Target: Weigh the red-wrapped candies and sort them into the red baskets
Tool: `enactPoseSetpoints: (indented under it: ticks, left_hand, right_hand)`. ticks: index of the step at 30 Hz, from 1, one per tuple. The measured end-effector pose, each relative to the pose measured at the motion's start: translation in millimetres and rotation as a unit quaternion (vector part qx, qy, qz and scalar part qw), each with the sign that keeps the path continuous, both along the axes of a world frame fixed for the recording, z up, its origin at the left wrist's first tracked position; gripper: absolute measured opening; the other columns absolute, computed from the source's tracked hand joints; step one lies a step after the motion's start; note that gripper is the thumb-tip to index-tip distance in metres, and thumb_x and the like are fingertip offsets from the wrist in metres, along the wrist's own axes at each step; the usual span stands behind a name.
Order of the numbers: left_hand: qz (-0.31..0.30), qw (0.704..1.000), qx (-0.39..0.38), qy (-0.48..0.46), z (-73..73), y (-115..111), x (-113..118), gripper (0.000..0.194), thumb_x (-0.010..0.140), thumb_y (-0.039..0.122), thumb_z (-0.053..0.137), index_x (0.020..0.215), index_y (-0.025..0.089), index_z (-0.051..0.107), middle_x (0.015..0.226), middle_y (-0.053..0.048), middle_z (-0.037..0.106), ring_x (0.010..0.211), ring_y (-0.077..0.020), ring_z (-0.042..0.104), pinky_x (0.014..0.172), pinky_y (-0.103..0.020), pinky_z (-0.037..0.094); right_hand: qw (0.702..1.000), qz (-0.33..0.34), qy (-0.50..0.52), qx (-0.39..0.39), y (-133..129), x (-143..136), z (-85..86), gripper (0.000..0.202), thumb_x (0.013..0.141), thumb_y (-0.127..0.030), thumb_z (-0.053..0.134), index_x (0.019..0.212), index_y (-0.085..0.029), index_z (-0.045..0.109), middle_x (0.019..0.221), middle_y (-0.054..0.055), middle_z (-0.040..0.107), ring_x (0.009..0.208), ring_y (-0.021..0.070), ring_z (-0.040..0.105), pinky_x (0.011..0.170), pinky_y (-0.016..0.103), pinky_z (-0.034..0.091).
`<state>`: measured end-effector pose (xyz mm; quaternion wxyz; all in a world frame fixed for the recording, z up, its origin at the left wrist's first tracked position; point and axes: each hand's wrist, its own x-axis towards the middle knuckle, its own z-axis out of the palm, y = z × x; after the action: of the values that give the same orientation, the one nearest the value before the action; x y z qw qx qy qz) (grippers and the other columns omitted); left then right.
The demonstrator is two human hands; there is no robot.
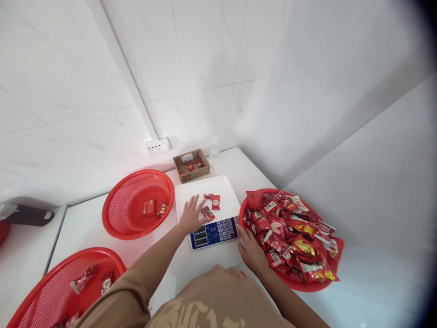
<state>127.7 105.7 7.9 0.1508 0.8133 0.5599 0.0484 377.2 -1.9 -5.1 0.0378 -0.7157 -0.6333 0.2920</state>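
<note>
A white-topped scale (225,187) with a blue keypad panel stands on the table. Several small red packets (215,202) lie on its tray. My left hand (192,216) is over the tray's left part, fingers spread, beside the packets and holding nothing. My right hand (251,248) rests between the scale and the full red basket at the right, its fingers apart at the basket's rim (243,210). That basket is heaped with red and gold packets (290,228). Nothing shows in my right hand.
A red basket (114,193) with two packets sits left of the scale, another (99,253) at the lower left. Behind the scale are a small cardboard box (196,175) and a clear bottle (215,146). A dark cylindrical object (32,215) lies far left.
</note>
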Motion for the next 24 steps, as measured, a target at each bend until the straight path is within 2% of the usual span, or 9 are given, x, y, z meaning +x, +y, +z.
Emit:
enactPoseSetpoints:
  ticks: [4, 8, 11, 15, 19, 22, 24]
  left_hand:
    - [-0.035, 0.999, -0.039, 0.009, -8.5, 9.3, 44.3, 0.083, 0.074, 0.066, 0.047, 0.144, 0.028, 0.021, 0.155, -0.012, 0.005, 0.14, -0.0363, 0.003, 0.106, -0.062, 0.011]
    - [-0.045, 0.998, -0.025, 0.037, -8.4, 29.0, 57.7, 0.069, 0.081, 0.058, 0.044, 0.141, 0.028, 0.028, 0.153, -0.011, 0.015, 0.139, -0.0354, 0.009, 0.107, -0.06, 0.012]
    - [-0.049, 0.998, -0.003, 0.048, -6.5, 37.8, 55.6, 0.049, 0.087, 0.048, 0.039, 0.132, 0.027, 0.043, 0.144, -0.011, 0.033, 0.131, -0.0324, 0.027, 0.105, -0.053, 0.025]
    - [-0.041, 0.998, -0.016, 0.048, -6.5, 40.5, 48.5, 0.034, 0.092, 0.036, 0.035, 0.118, 0.025, 0.053, 0.12, -0.011, 0.052, 0.107, -0.0254, 0.05, 0.086, -0.041, 0.043]
    - [0.017, 0.999, -0.024, 0.032, -1.5, 38.8, 39.6, 0.033, 0.093, 0.039, 0.032, 0.111, 0.023, 0.055, 0.105, -0.008, 0.056, 0.09, -0.0201, 0.058, 0.071, -0.031, 0.046]
    - [0.089, 0.996, -0.008, 0.01, 10.8, 33.4, 23.4, 0.037, 0.094, 0.041, 0.026, 0.112, 0.023, 0.052, 0.105, -0.007, 0.058, 0.089, -0.0178, 0.059, 0.068, -0.028, 0.044]
    - [0.139, 0.99, 0.008, -0.001, 21.6, 28.3, 4.2, 0.04, 0.094, 0.042, 0.022, 0.114, 0.022, 0.051, 0.11, -0.007, 0.058, 0.091, -0.0174, 0.059, 0.069, -0.027, 0.044]
  right_hand:
    - [1.0, -0.001, 0.012, 0.004, 0.4, 0.5, 0.6, 0.06, 0.084, -0.017, 0.037, 0.142, -0.029, 0.026, 0.144, 0.008, 0.031, 0.117, 0.0206, 0.049, 0.085, 0.031, 0.046]
    - [1.0, -0.001, 0.016, -0.003, 0.9, 0.1, 2.3, 0.06, 0.084, -0.015, 0.035, 0.142, -0.028, 0.027, 0.144, 0.009, 0.03, 0.118, 0.0207, 0.048, 0.085, 0.031, 0.047]
    - [1.0, -0.004, 0.018, -0.008, 0.9, -0.3, 1.5, 0.06, 0.084, -0.015, 0.035, 0.142, -0.027, 0.026, 0.145, 0.01, 0.029, 0.121, 0.0221, 0.045, 0.086, 0.033, 0.046]
    - [1.0, -0.01, 0.026, -0.007, 1.2, 0.3, 0.3, 0.061, 0.083, -0.014, 0.036, 0.142, -0.028, 0.026, 0.145, 0.009, 0.029, 0.127, 0.0211, 0.04, 0.091, 0.033, 0.044]
    - [0.999, -0.008, 0.044, -0.005, 1.2, 2.2, -2.1, 0.062, 0.082, -0.014, 0.037, 0.142, -0.027, 0.027, 0.145, 0.009, 0.029, 0.124, 0.0208, 0.043, 0.09, 0.033, 0.044]
    - [0.999, -0.002, 0.045, 0.005, 0.5, 3.7, -6.5, 0.06, 0.083, -0.016, 0.036, 0.141, -0.026, 0.028, 0.144, 0.009, 0.029, 0.124, 0.0216, 0.043, 0.091, 0.033, 0.043]
    - [0.999, -0.002, 0.04, 0.012, 0.0, 4.1, -9.0, 0.059, 0.083, -0.017, 0.036, 0.141, -0.026, 0.029, 0.144, 0.01, 0.03, 0.123, 0.0226, 0.043, 0.091, 0.034, 0.044]
